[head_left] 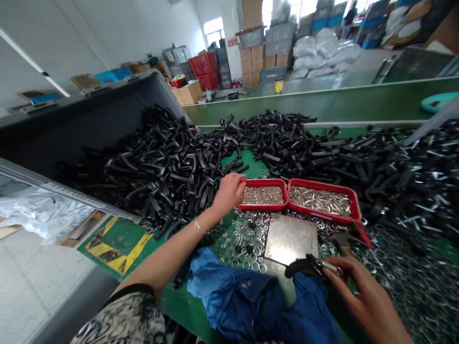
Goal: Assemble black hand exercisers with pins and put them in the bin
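My left hand (229,192) is at the left end of a red tray (263,207) of small silvery metal parts. Its fingers look curled together, but the tips are partly hidden, so I cannot make out what is in them. My right hand (362,289) grips the ridged metal end of a black lever handle (299,266), low in front of me. The handle's curved black part points left, over blue cloth (247,301) and by the near edge of a flat metal plate (292,239).
A second red tray (353,203) holds longer metal pins. A hammer (342,242) lies right of the plate. Loose washers (247,239) surround it. Piled black handles (172,162) spill from a tipped grey bin (154,79); more parts (405,181) heap up at right.
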A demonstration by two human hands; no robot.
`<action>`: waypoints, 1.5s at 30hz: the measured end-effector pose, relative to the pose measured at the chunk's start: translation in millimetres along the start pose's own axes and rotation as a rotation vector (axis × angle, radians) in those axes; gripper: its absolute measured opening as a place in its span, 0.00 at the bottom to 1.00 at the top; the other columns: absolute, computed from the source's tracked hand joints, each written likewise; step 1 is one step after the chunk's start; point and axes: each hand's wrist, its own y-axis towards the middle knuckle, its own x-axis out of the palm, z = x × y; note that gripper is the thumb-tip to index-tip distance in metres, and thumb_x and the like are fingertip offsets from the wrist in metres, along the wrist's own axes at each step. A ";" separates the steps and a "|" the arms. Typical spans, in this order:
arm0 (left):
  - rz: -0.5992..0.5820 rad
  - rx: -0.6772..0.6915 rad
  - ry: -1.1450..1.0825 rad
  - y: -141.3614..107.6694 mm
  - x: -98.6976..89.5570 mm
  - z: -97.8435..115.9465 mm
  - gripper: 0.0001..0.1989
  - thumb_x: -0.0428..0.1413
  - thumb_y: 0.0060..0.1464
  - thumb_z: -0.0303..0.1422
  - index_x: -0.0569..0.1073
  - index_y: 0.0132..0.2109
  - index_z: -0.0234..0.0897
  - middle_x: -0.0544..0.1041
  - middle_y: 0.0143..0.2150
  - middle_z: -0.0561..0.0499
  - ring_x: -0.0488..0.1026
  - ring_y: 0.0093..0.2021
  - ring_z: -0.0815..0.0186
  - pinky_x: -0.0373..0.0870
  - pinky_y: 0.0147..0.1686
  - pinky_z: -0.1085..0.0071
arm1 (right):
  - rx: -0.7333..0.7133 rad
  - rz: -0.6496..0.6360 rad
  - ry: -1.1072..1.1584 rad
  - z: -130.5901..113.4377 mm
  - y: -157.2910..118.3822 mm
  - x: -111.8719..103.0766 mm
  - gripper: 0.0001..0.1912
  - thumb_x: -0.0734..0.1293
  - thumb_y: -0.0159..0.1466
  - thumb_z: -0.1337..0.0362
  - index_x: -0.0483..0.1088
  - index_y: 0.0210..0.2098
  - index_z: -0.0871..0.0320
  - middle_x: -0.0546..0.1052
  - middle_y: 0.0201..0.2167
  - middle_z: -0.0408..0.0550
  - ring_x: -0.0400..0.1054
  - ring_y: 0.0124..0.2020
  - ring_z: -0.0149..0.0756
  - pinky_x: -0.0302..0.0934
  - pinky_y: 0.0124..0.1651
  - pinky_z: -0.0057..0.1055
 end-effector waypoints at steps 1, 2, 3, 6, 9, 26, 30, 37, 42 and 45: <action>-0.035 -0.116 0.125 25.4 -2.2 -21.8 0.15 0.47 0.66 0.32 0.70 0.55 0.33 0.73 0.54 0.40 0.67 0.57 0.57 0.60 0.60 0.60 | -0.017 0.026 -0.008 0.1 -1.1 -0.6 0.13 0.65 0.66 0.51 0.70 0.46 0.50 0.77 0.44 0.50 0.73 0.44 0.46 0.67 0.48 0.42; -0.084 -0.223 0.236 48.3 -2.2 -40.7 0.15 0.46 0.66 0.30 0.71 0.54 0.33 0.73 0.54 0.40 0.67 0.57 0.57 0.60 0.59 0.61 | -0.034 0.038 -0.015 -0.8 -1.7 -0.8 0.13 0.65 0.66 0.52 0.69 0.46 0.50 0.77 0.44 0.50 0.73 0.45 0.47 0.67 0.50 0.43; -0.099 -0.262 0.266 68.0 -0.1 -56.0 0.15 0.46 0.65 0.29 0.72 0.53 0.31 0.73 0.53 0.38 0.68 0.56 0.56 0.60 0.59 0.60 | -0.050 0.040 -0.021 -2.8 -1.8 -0.5 0.13 0.65 0.66 0.53 0.69 0.47 0.49 0.77 0.45 0.50 0.73 0.46 0.48 0.66 0.52 0.45; -0.120 -0.329 0.298 103.7 15.3 -78.4 0.14 0.50 0.61 0.31 0.73 0.48 0.26 0.73 0.52 0.31 0.67 0.56 0.49 0.60 0.55 0.57 | -0.043 -0.008 -0.001 -14.8 -1.9 3.3 0.14 0.65 0.66 0.54 0.68 0.50 0.48 0.76 0.49 0.51 0.70 0.52 0.49 0.64 0.57 0.48; -0.140 -0.362 0.287 112.7 33.3 -77.9 0.11 0.54 0.57 0.30 0.73 0.43 0.26 0.75 0.46 0.31 0.69 0.53 0.46 0.60 0.53 0.55 | 0.078 -0.037 0.174 -30.0 -3.2 11.0 0.15 0.62 0.69 0.55 0.65 0.53 0.49 0.75 0.52 0.52 0.71 0.53 0.48 0.64 0.57 0.47; -0.396 -0.354 -1.243 -53.4 19.9 97.5 0.17 0.51 0.62 0.48 0.64 0.45 0.39 0.75 0.32 0.52 0.70 0.22 0.72 0.68 0.23 0.74 | 0.595 -0.203 0.920 -45.4 28.2 19.9 0.21 0.66 0.64 0.45 0.73 0.34 0.59 0.76 0.30 0.47 0.70 0.29 0.34 0.65 0.36 0.32; -0.520 -0.418 -1.225 -92.3 56.8 130.5 0.19 0.48 0.63 0.50 0.63 0.47 0.38 0.74 0.24 0.54 0.71 0.19 0.68 0.66 0.20 0.73 | 0.288 0.011 0.288 -46.9 45.0 15.1 0.19 0.63 0.66 0.48 0.71 0.32 0.57 0.73 0.26 0.43 0.66 0.28 0.35 0.58 0.34 0.31; -0.508 -0.441 -1.139 -96.0 69.4 141.1 0.21 0.43 0.64 0.53 0.64 0.42 0.40 0.68 0.16 0.57 0.67 0.15 0.67 0.63 0.16 0.72 | 0.143 -0.024 0.014 -46.0 50.1 9.8 0.14 0.57 0.71 0.52 0.66 0.36 0.54 0.74 0.29 0.44 0.68 0.30 0.37 0.55 0.35 0.30; -0.548 -0.369 -1.050 -96.2 67.5 146.8 0.22 0.41 0.64 0.54 0.63 0.41 0.41 0.66 0.14 0.59 0.63 0.13 0.68 0.59 0.15 0.73 | 0.101 -0.086 -0.093 -46.3 50.2 9.4 0.13 0.57 0.71 0.54 0.63 0.34 0.54 0.72 0.27 0.43 0.68 0.29 0.38 0.53 0.33 0.30; -0.531 -0.331 -0.981 -94.9 65.2 149.8 0.22 0.40 0.65 0.54 0.62 0.41 0.41 0.65 0.14 0.60 0.64 0.13 0.67 0.59 0.16 0.72 | 0.075 -0.078 -0.056 -48.9 48.8 9.5 0.13 0.57 0.71 0.54 0.62 0.34 0.54 0.71 0.26 0.42 0.67 0.27 0.36 0.53 0.32 0.30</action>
